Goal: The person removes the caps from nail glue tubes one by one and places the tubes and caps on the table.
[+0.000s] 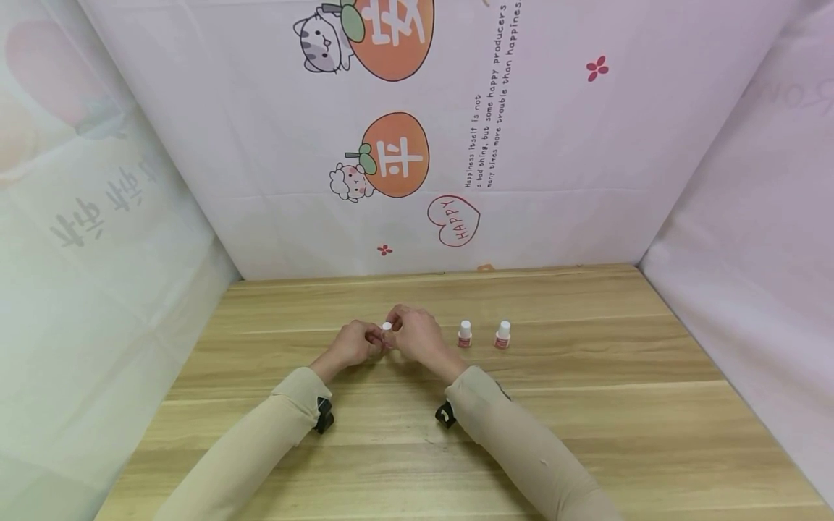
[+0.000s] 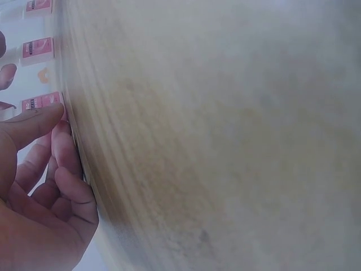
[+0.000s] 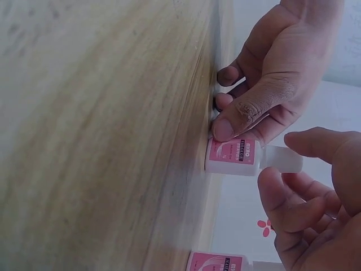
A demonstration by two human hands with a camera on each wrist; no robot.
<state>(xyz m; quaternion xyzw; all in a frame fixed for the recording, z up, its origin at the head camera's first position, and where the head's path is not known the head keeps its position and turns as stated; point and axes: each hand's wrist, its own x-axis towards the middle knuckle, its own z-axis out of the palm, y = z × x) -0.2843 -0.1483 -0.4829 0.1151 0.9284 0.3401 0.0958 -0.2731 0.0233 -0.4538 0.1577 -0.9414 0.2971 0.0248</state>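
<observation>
A small white bottle with a pink label (image 3: pixel 232 157) stands upright on the table between both hands. My left hand (image 1: pixel 355 342) pinches its lower body between thumb and fingers; in the left wrist view, the left hand's other fingers (image 2: pixel 76 192) curl beside the tabletop. Around the bottle's white cap (image 3: pixel 289 160) are the thumb and fingers of my right hand (image 1: pixel 417 334), pinching it from both sides. The cap sits on the bottle's neck. In the head view the hands hide most of this bottle, leaving only its white top (image 1: pixel 387 326) showing.
To the right of my hands stand two similar capped bottles, a nearer one (image 1: pixel 465 334) and a farther one (image 1: pixel 502 335). The wood-grain table (image 1: pixel 586 405) meets a printed white cloth (image 1: pixel 547 145) at the back, with more cloth at both sides.
</observation>
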